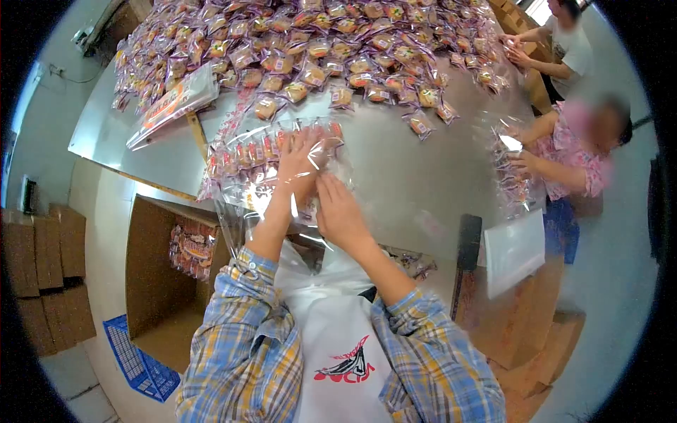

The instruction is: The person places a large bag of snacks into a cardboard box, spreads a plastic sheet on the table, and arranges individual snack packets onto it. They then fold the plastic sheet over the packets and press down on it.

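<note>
A large clear plastic bag (243, 194) lies at the table's near edge, with rows of small wrapped snack packets (247, 153) inside. My left hand (302, 158) reaches forward over the packets, its fingers stretched out and lying flat. Shiny plastic shows around that wrist; the hand seems to be inside the bag. Close by on the right, my right hand (342, 211) has its fingers together at the bag's near right edge, gripping the film. Glare on the plastic blurs the fingertips.
A big heap of wrapped snack packets (317, 49) covers the table's far side. Printed bags (176, 102) lie at left. An open carton (159, 282) and blue crate (141, 359) stand below. Two people work at right, near a stack of clear bags (515, 250).
</note>
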`<state>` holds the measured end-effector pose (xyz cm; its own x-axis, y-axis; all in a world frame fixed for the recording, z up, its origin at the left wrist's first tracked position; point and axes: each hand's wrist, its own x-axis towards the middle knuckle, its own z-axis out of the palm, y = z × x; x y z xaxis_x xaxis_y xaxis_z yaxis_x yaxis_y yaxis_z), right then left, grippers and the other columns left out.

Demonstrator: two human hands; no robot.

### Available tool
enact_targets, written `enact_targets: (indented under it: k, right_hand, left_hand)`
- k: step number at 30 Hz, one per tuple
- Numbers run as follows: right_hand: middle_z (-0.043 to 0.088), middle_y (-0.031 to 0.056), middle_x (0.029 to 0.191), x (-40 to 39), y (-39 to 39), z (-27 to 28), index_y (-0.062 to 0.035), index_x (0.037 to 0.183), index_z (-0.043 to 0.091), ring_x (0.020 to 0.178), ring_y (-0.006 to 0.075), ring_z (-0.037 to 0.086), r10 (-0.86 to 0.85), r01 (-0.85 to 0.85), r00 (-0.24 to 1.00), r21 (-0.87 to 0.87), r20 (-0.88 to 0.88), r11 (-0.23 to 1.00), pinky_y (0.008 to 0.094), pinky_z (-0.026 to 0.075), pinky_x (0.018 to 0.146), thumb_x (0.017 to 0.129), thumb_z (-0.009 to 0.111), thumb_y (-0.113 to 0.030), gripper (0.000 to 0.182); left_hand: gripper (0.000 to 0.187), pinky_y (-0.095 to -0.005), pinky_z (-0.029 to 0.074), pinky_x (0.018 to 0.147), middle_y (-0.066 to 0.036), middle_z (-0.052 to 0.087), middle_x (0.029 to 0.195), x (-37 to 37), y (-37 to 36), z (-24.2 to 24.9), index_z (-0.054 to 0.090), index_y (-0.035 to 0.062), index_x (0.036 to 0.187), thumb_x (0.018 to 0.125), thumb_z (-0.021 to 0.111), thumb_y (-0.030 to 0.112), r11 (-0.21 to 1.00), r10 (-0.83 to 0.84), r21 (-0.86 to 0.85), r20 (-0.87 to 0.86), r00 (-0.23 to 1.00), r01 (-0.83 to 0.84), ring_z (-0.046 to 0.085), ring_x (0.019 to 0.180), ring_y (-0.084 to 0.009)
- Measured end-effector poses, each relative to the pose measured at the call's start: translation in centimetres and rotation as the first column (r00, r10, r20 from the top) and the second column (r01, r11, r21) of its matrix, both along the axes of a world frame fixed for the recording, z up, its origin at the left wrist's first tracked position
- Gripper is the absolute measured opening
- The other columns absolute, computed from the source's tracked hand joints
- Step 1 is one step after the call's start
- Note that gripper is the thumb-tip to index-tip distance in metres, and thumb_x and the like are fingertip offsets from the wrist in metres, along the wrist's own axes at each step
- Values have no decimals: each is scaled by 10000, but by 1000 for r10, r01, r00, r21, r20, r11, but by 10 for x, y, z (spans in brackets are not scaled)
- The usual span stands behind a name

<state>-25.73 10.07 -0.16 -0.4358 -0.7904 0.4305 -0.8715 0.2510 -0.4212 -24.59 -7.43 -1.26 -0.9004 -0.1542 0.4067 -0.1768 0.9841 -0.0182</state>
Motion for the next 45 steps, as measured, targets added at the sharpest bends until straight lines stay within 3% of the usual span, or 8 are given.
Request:
enact_targets:
  k: [8, 17, 18, 21, 22, 25, 29, 45]
  right_hand:
    - [582, 225, 1329, -19, 10, -10, 29, 1272, 581, 1252, 389, 549, -12, -17, 998, 454, 60, 891, 463, 468, 1068, 774, 743, -105, 541]
    - [654, 189, 1203, 11, 32, 20, -20, 1102, 652, 1038, 354, 658, 8, -9, 1000, -38, -30, 999, 439, 551, 904, 815, 687, -62, 292]
    - [664, 128, 1124, 12, 29, 16, -48, 1077, 671, 900, 311, 682, 64, -68, 998, 186, 26, 980, 426, 567, 830, 794, 706, -42, 285]
    - [641, 82, 1097, 23, 51, 53, -80, 1122, 663, 828, 278, 661, 161, -199, 974, -274, -158, 941, 416, 556, 787, 769, 755, -60, 365]
    - [619, 61, 1133, 23, 42, 45, -115, 1167, 651, 808, 263, 641, -81, -49, 972, -532, -220, 846, 392, 540, 731, 752, 810, -116, 445]
    - [598, 59, 1209, 4, 49, 67, -146, 1203, 637, 810, 266, 640, -384, 296, 884, -317, -266, 901, 392, 521, 686, 772, 817, -155, 467]
    - [673, 99, 974, -22, 53, 14, -92, 1113, 692, 819, 319, 656, -195, 193, 981, -114, -2, 974, 430, 513, 686, 834, 729, -94, 282]
    - [641, 132, 787, -21, 64, 62, -58, 965, 728, 624, 282, 625, -297, 323, 941, -163, 162, 932, 385, 483, 561, 826, 701, 6, 156]
  left_hand:
    - [498, -588, 352, 1116, -94, 629, 1388, -18, -1, -8, 573, 65, 1395, 908, 595, 168, 991, 118, -68, -19, 993, -119, 570, 1296, -279]
    - [447, -562, 415, 1049, -149, 596, 1413, -22, -2, -5, 571, 15, 1340, 916, 596, 154, 987, 134, -98, 24, 991, -131, 566, 1298, -298]
    - [483, -608, 388, 1082, -166, 532, 1476, -22, -5, -5, 538, 13, 1369, 918, 606, 173, 983, 59, 175, -16, 998, -55, 504, 1360, -340]
    - [539, -671, 359, 1098, -162, 489, 1510, -20, 8, 16, 505, 76, 1435, 917, 615, 177, 996, 87, 5, 99, 991, -88, 450, 1395, -381]
    - [596, -717, 328, 1099, -151, 495, 1483, -20, 10, 15, 489, 178, 1484, 907, 636, 192, 997, 68, 24, 50, 996, -70, 437, 1397, -372]
    - [642, -755, 317, 1074, -134, 518, 1435, -18, 25, 27, 477, 240, 1507, 895, 669, 241, 994, 105, -7, 115, 988, -105, 454, 1373, -364]
    - [650, -785, 323, 1034, -92, 586, 1334, -28, 27, 16, 484, 232, 1481, 878, 705, 337, 986, 159, 49, -23, 987, -158, 516, 1307, -323]
    - [429, -724, 319, 1098, -60, 697, 1279, -38, 16, -21, 675, 166, 1271, 849, 720, 231, 984, 147, 140, -279, 949, -111, 614, 1229, -311]
